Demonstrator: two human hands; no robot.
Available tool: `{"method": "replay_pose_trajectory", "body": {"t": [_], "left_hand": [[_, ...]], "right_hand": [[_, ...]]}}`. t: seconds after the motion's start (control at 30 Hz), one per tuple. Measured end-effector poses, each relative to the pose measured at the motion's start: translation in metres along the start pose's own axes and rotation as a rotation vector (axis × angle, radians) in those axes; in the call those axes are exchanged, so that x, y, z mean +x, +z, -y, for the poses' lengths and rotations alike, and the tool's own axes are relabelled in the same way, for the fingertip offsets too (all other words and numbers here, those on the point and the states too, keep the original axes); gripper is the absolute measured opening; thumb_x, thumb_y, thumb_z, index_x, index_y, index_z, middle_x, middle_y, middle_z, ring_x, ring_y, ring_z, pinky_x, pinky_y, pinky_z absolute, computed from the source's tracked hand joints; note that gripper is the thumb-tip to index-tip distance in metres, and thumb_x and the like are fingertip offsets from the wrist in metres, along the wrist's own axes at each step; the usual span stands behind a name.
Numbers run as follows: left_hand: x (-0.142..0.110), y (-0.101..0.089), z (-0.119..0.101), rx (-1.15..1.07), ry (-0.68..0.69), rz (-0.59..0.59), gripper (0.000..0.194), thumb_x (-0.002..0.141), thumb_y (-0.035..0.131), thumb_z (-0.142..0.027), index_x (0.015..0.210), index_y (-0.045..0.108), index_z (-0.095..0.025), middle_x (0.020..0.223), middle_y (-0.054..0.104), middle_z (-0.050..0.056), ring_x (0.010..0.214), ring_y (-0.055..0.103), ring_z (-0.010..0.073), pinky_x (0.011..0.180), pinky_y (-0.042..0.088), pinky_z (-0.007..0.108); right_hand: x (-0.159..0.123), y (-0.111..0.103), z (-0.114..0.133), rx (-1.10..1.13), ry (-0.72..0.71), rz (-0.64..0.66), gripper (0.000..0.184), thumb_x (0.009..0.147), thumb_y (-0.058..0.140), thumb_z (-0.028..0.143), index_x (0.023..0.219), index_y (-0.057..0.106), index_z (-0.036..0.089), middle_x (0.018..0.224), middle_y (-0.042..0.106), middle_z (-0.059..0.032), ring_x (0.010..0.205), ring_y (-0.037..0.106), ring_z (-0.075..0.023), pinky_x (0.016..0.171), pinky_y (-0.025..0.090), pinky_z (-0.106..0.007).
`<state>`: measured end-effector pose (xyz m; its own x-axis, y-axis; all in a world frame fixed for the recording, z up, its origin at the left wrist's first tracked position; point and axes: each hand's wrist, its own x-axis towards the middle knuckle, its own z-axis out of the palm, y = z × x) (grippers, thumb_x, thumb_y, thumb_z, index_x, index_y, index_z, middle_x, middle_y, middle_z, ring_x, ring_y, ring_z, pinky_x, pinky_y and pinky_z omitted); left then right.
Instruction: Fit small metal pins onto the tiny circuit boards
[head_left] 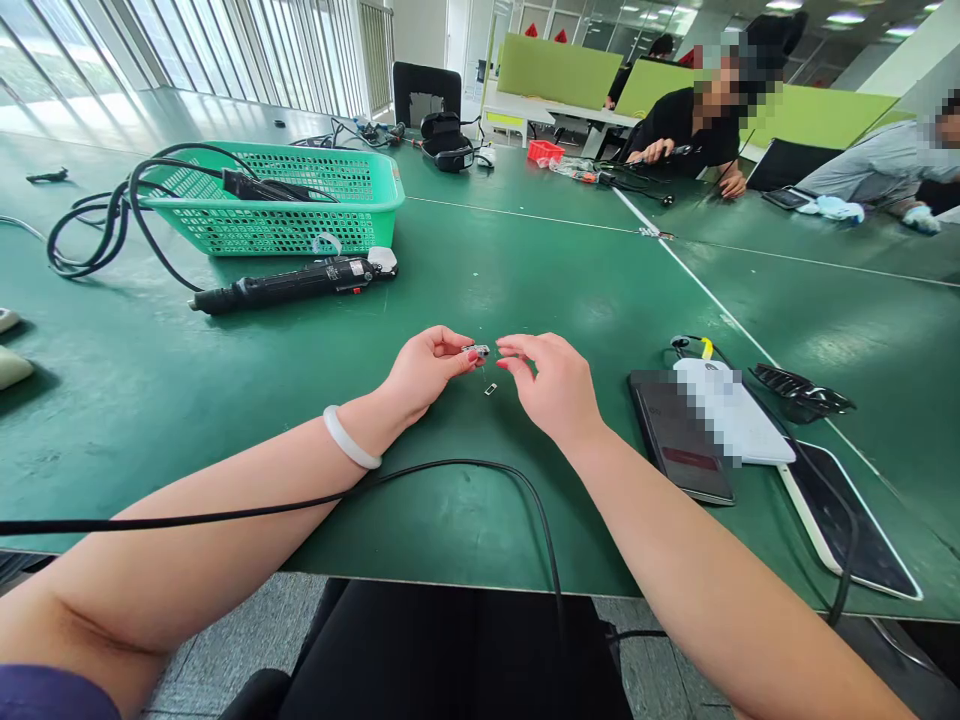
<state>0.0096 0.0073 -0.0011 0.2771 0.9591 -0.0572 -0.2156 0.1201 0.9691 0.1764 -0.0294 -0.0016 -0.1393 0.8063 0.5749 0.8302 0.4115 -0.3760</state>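
Note:
My left hand point(426, 368) pinches a small grey metal part point(477, 350) between thumb and fingertips, just above the green table point(525, 270). My right hand point(550, 385) hovers right beside it, its fingers drawn into a pinch close to the part; whether they touch it I cannot tell. A second tiny dark part point(490, 389) lies on the table between the two hands. A white bangle point(349, 440) circles my left wrist.
A black electric screwdriver point(289, 283) lies before a green basket point(300, 195) holding cables. Phones and a white device point(724, 415) lie at the right. A black cable point(465, 465) crosses the near edge. Two other people work at the far right.

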Motion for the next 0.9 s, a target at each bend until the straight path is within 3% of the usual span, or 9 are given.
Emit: {"method": "replay_pose_trajectory", "body": {"t": [0.13, 0.2, 0.3, 0.53, 0.7, 0.77, 0.9], "left_hand": [[0.0, 0.0, 0.001, 0.015, -0.021, -0.028, 0.022, 0.066, 0.074, -0.014, 0.079, 0.055, -0.012, 0.076, 0.07, 0.004, 0.073, 0.065, 0.0112, 0.079, 0.049, 0.03], [0.0, 0.0, 0.001, 0.022, -0.017, -0.036, 0.022, 0.067, 0.074, -0.013, 0.079, 0.055, -0.012, 0.077, 0.07, 0.004, 0.074, 0.065, 0.0118, 0.078, 0.049, 0.03], [0.001, 0.0, 0.001, 0.028, -0.014, -0.043, 0.022, 0.067, 0.073, -0.012, 0.08, 0.055, -0.012, 0.077, 0.07, 0.004, 0.075, 0.066, 0.0119, 0.078, 0.048, 0.03], [0.0, 0.0, 0.0, 0.05, -0.03, -0.042, 0.022, 0.068, 0.073, -0.013, 0.081, 0.055, -0.012, 0.077, 0.07, 0.004, 0.074, 0.065, 0.0114, 0.079, 0.048, 0.031], [0.0, 0.001, 0.001, 0.051, -0.012, -0.038, 0.02, 0.07, 0.071, -0.013, 0.081, 0.055, -0.013, 0.076, 0.069, 0.004, 0.073, 0.066, 0.0116, 0.077, 0.049, 0.03], [0.0, 0.001, 0.0, 0.053, -0.009, -0.037, 0.02, 0.069, 0.071, -0.013, 0.08, 0.054, -0.012, 0.076, 0.069, 0.004, 0.073, 0.065, 0.0114, 0.077, 0.049, 0.03], [0.0, 0.001, 0.0, 0.059, -0.008, -0.025, 0.021, 0.068, 0.072, -0.014, 0.08, 0.055, -0.012, 0.076, 0.069, 0.004, 0.073, 0.065, 0.0117, 0.077, 0.048, 0.031]], "right_hand": [[-0.002, 0.001, -0.008, 0.046, 0.07, 0.314, 0.012, 0.078, 0.063, 0.017, 0.087, 0.068, 0.023, 0.085, 0.068, -0.0011, 0.081, 0.058, -0.0165, 0.072, 0.046, -0.031], [-0.002, 0.006, -0.01, 0.053, 0.069, 0.384, 0.011, 0.077, 0.062, 0.013, 0.079, 0.068, 0.022, 0.085, 0.066, -0.0011, 0.082, 0.057, -0.0155, 0.073, 0.045, -0.03], [-0.001, 0.012, -0.013, 0.064, 0.077, 0.404, 0.017, 0.078, 0.056, 0.008, 0.071, 0.066, 0.02, 0.08, 0.063, -0.001, 0.078, 0.056, -0.0138, 0.071, 0.044, -0.028], [-0.002, 0.004, -0.018, 0.104, 0.004, 0.419, 0.027, 0.084, 0.044, 0.006, 0.079, 0.067, 0.021, 0.083, 0.063, -0.0014, 0.082, 0.056, -0.0133, 0.073, 0.042, -0.027], [-0.003, 0.002, -0.007, 0.046, 0.085, 0.441, 0.005, 0.082, 0.059, 0.025, 0.081, 0.061, 0.02, 0.075, 0.058, 0.0005, 0.069, 0.051, -0.0132, 0.061, 0.038, -0.026], [-0.003, 0.004, -0.006, 0.034, 0.073, 0.457, 0.005, 0.082, 0.058, 0.02, 0.077, 0.06, 0.02, 0.076, 0.058, 0.0003, 0.07, 0.051, -0.0128, 0.062, 0.039, -0.026], [-0.003, 0.004, -0.013, 0.058, 0.049, 0.46, 0.022, 0.081, 0.046, 0.004, 0.078, 0.062, 0.02, 0.084, 0.061, -0.001, 0.077, 0.055, -0.0121, 0.068, 0.041, -0.026]]}}
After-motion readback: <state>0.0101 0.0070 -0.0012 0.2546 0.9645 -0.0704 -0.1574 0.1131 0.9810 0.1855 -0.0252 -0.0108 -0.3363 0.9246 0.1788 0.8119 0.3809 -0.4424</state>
